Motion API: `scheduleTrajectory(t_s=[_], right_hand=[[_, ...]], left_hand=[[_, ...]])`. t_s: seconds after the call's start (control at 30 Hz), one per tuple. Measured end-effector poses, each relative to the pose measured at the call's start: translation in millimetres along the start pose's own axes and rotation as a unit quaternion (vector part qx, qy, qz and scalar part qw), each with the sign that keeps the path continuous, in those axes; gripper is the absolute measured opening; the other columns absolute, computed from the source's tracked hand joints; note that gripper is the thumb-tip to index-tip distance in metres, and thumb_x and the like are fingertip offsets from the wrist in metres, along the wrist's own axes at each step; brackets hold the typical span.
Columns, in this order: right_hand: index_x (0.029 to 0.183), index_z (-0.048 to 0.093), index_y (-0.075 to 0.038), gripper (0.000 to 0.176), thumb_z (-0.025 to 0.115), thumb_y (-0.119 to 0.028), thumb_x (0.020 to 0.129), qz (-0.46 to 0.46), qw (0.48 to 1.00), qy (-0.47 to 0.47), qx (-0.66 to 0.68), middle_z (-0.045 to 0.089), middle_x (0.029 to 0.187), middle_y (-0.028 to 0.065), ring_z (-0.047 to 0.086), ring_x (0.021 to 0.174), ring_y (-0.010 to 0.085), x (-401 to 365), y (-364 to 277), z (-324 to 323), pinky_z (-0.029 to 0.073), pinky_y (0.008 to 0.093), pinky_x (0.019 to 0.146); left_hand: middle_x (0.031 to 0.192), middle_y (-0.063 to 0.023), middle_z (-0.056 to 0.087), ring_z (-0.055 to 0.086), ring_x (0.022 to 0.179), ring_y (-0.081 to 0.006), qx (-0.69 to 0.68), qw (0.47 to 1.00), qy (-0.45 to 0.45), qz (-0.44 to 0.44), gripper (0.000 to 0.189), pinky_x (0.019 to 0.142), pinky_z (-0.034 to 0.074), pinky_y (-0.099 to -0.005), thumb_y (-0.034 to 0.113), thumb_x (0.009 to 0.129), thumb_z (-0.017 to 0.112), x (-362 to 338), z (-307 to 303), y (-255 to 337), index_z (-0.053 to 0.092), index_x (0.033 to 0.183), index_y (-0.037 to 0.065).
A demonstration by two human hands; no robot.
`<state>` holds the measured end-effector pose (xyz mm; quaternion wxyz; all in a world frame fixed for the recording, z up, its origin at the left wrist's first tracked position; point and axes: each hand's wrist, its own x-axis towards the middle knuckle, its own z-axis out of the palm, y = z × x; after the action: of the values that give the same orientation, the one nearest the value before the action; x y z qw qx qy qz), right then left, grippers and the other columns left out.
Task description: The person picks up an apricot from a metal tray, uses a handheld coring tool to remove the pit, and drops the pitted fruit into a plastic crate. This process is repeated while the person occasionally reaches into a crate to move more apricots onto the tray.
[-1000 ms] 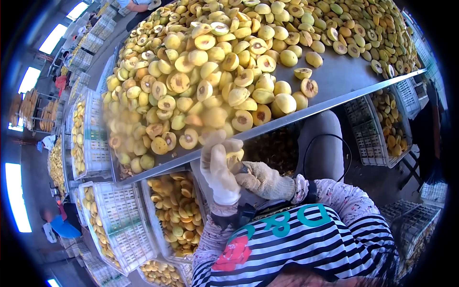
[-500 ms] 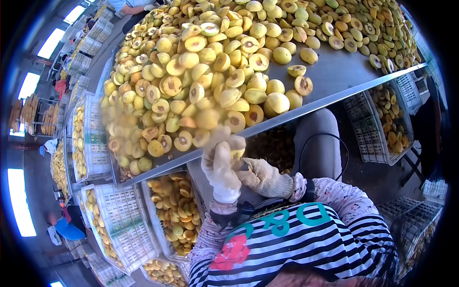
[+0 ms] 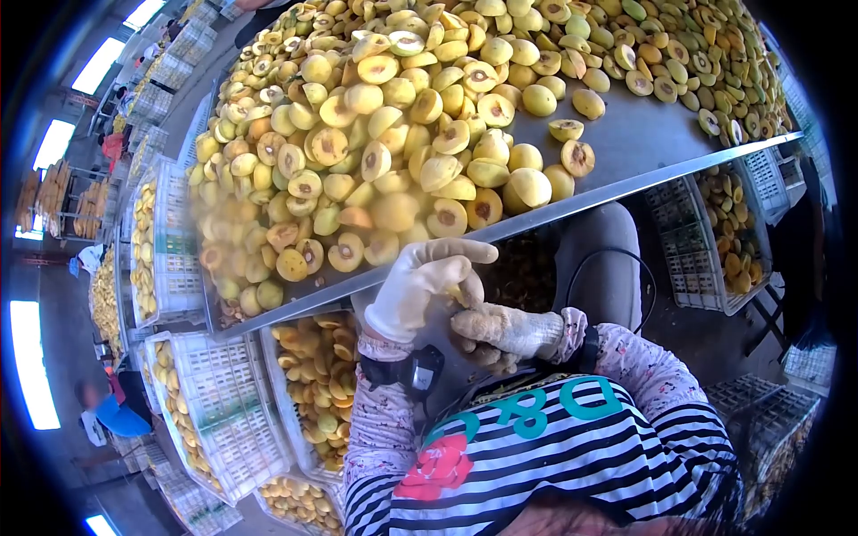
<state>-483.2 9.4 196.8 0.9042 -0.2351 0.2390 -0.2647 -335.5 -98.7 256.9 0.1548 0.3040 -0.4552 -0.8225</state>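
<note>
Both my hands wear pale work gloves and meet just below the metal table edge [image 3: 572, 197]. My left hand [image 3: 427, 284] has its index finger stretched to the right, with the other fingers curled round a yellow fruit piece [image 3: 457, 293], of which only a little shows. Close against it, my right hand [image 3: 508, 332] is closed, its fingertips near that piece; what it grips is hidden. Halved yellow fruits [image 3: 375, 161], many with brown stones or hollows, lie heaped on the table beyond my hands.
Below the table edge at the left stand a crate of fruit halves [image 3: 326, 393] and a white crate [image 3: 219, 402]. Another fruit crate [image 3: 715, 232] is under the right side. My knee [image 3: 603, 268] is beneath the table edge. A person in blue [image 3: 123, 415] is at far left.
My left hand has turned, its index finger now pointing right, and its wrist has moved left. My right hand has rolled over slightly. The fruit piece shows less, and the view has shifted a little.
</note>
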Motion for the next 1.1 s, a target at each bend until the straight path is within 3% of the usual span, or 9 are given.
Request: scheduleTrajectory(t_s=[0.13,0.27,0.47,0.53,0.6,0.67,0.8,0.93,1.1], right_hand=[[0.081,0.048,-0.012,0.053,0.053,-0.063,0.096,-0.053,0.956,-0.231,0.173,0.04,0.054,-0.0045,0.034,0.038,0.0071,3,5,-4,0.029,0.0232,0.033],[0.082,0.049,-0.013,0.054,0.045,-0.065,0.098,-0.09,0.973,-0.114,0.177,0.037,0.05,-0.0034,0.035,0.036,0.0094,1,10,-6,0.03,0.0252,0.034],[0.083,0.048,-0.013,0.045,0.043,-0.052,0.104,-0.067,0.973,0.221,-0.018,0.042,0.055,-0.0009,0.036,0.039,0.0108,21,13,12,0.033,0.0272,0.038],[0.082,0.048,-0.013,0.043,0.045,-0.049,0.104,-0.048,0.968,0.245,-0.014,0.044,0.054,-0.0008,0.036,0.037,0.0106,29,10,12,0.034,0.0268,0.037],[0.081,0.047,-0.013,0.042,0.045,-0.047,0.104,-0.021,0.971,0.239,-0.019,0.045,0.054,-0.0008,0.038,0.037,0.0102,38,17,12,0.034,0.0266,0.038],[0.08,0.046,-0.014,0.04,0.047,-0.046,0.104,-0.02,0.974,0.223,-0.025,0.046,0.054,-0.0009,0.041,0.038,0.01,40,14,13,0.034,0.0264,0.038],[0.081,0.047,-0.013,0.038,0.049,-0.045,0.104,-0.025,0.972,0.232,-0.037,0.048,0.057,-0.0005,0.042,0.041,0.0093,38,14,18,0.035,0.0263,0.038],[0.086,0.049,-0.012,0.035,0.051,-0.042,0.103,-0.067,0.971,0.214,-0.083,0.049,0.059,0.0002,0.044,0.043,0.0085,28,9,17,0.036,0.0244,0.04],[0.097,0.053,-0.01,0.027,0.057,-0.037,0.1,-0.148,0.962,0.203,-0.106,0.052,0.062,-0.0002,0.045,0.043,0.0083,9,4,15,0.036,0.0228,0.042]], left_hand=[[0.079,-0.0064,0.064,0.062,0.076,-0.0204,-0.319,0.94,-0.041,0.114,0.033,0.077,0.054,-0.0377,0.014,0.101,0.049,22,-7,-49,0.057,0.127,-0.006],[0.079,-0.0073,0.06,0.06,0.078,-0.0243,-0.393,0.883,0.182,0.183,0.029,0.078,0.053,-0.0425,0.014,0.104,0.045,10,-15,-53,0.055,0.126,0.001],[0.098,-0.0131,0.067,0.065,0.08,-0.0187,0.301,0.712,0.506,0.382,0.045,0.069,0.055,-0.0296,0.034,0.107,0.041,-101,-94,-91,0.055,0.126,-0.005],[0.111,-0.0177,0.067,0.066,0.094,-0.0266,0.252,0.648,0.656,0.294,0.052,0.078,0.056,-0.037,0.04,0.097,0.058,-133,-164,-169,0.057,0.128,-0.002],[0.113,-0.0213,0.066,0.064,0.1,-0.0366,0.582,0.523,0.609,-0.127,0.04,0.091,0.052,-0.0469,0.027,0.092,0.062,-162,-194,-242,0.062,0.12,-0.002],[0.109,-0.023,0.066,0.06,0.104,-0.042,0.639,0.492,0.591,0.01,0.029,0.096,0.046,-0.0517,0.017,0.086,0.063,-159,-206,-236,0.066,0.109,0.0],[0.097,-0.014,0.069,0.065,0.086,-0.0271,0.432,0.618,0.578,0.313,0.018,0.08,0.053,-0.0374,0.011,0.093,0.064,-105,-127,-66,0.069,0.106,-0.001],[0.094,-0.0233,0.07,0.067,0.089,-0.0393,0.676,0.621,0.396,0.009,0.056,0.079,0.053,-0.0464,0.053,0.085,0.069,-35,-151,-17,0.068,0.108,0.002],[0.091,-0.0069,0.066,0.06,0.078,-0.0147,0.365,0.822,0.4,0.177,0.026,0.074,0.053,-0.0287,0.003,0.077,0.077,-9,-142,-19,0.055,0.09,0.002]])
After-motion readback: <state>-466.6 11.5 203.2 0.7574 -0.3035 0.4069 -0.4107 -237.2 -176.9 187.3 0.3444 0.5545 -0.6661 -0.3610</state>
